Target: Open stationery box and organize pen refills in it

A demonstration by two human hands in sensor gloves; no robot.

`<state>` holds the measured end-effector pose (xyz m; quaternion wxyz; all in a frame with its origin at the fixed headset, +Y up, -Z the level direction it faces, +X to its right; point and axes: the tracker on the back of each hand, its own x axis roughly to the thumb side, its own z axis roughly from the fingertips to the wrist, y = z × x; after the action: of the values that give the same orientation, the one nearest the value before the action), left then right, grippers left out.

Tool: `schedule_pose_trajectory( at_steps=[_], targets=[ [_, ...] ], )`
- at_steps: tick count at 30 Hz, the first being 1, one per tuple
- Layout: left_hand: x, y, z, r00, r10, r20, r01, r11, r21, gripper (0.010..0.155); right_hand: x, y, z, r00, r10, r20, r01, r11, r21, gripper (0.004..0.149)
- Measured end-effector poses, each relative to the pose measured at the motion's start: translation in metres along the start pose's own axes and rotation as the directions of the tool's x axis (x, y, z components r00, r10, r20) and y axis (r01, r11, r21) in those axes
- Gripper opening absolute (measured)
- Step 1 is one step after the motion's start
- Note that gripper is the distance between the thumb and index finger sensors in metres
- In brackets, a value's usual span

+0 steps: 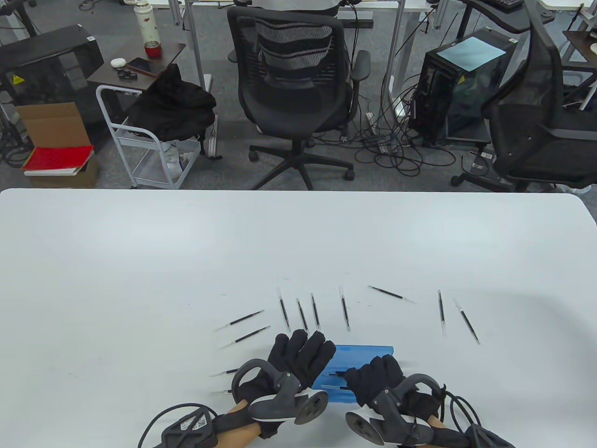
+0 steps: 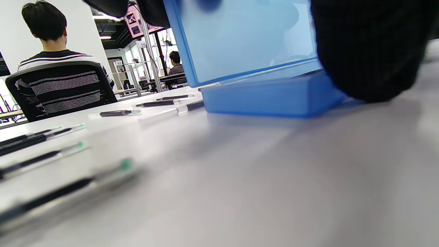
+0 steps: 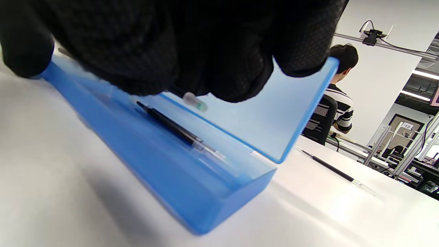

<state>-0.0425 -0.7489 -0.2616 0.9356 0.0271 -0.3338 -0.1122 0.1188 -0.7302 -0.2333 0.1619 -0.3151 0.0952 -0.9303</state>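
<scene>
Lying near the front edge of the tabletop (image 1: pixel 140 261), the blue stationery box (image 1: pixel 361 354) is open, lid raised on its far side, long axis running left-right in the table view. Right wrist view alone shows the inside: one refill in the tray (image 3: pixel 171 127) lying along the box's length. It also shows a clear capped refill tip (image 3: pixel 194 101) poking out under the right hand (image 1: pixel 375 378), whose grip is curled over the tray; pinch looks likely but contact is hidden. Left hand (image 1: pixel 298 357) fingers lie fairly straight on the box's left end; what they hold the lid or base by, cannot tell. Left wrist view shows the upright translucent lid (image 2: pixel 247 37) and base from table level. Loose refills (image 1: pixel 344 309) fan out just beyond the box, mostly pointing away from the person, two on the left angled; more sit left of the left hand (image 1: pixel 226 372). Far half of tabletop is open room.
</scene>
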Motion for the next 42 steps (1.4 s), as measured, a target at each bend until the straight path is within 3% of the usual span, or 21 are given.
schedule_pose_trajectory(
  at_steps=[17, 23, 28, 34, 38, 42],
  targets=[
    [0.0, 0.0, 0.001, 1.0, -0.005, 0.001, 0.005, 1.0, 0.006, 0.118, 0.009, 0.01, -0.009, 1.0, -0.003, 0.001, 0.003, 1.0, 0.024, 0.058],
    [0.001, 0.0, 0.001, 1.0, -0.012, 0.0, 0.012, 1.0, 0.008, 0.118, 0.0, -0.008, -0.002, 0.998, -0.049, -0.026, 0.048, 0.998, -0.036, 0.056],
    [0.001, 0.0, 0.001, 1.0, -0.016, 0.0, 0.016, 1.0, 0.009, 0.118, -0.032, -0.033, 0.003, 0.987, -0.107, -0.121, 0.092, 0.989, -0.12, 0.055],
    [0.001, 0.0, 0.001, 1.0, -0.016, 0.0, 0.016, 1.0, 0.009, 0.118, -0.085, -0.05, 0.003, 0.948, -0.113, -0.296, 0.073, 0.987, -0.145, 0.054],
    [0.001, 0.0, 0.001, 1.0, -0.016, 0.0, 0.016, 1.0, 0.009, 0.117, -0.121, -0.045, -0.002, 0.903, -0.086, -0.421, 0.05, 0.994, -0.096, 0.054],
    [0.001, 0.0, 0.001, 1.0, -0.016, 0.0, 0.016, 1.0, 0.009, 0.117, -0.153, -0.018, -0.011, 0.834, -0.081, -0.546, 0.091, 0.996, -0.009, 0.054]
  ],
)
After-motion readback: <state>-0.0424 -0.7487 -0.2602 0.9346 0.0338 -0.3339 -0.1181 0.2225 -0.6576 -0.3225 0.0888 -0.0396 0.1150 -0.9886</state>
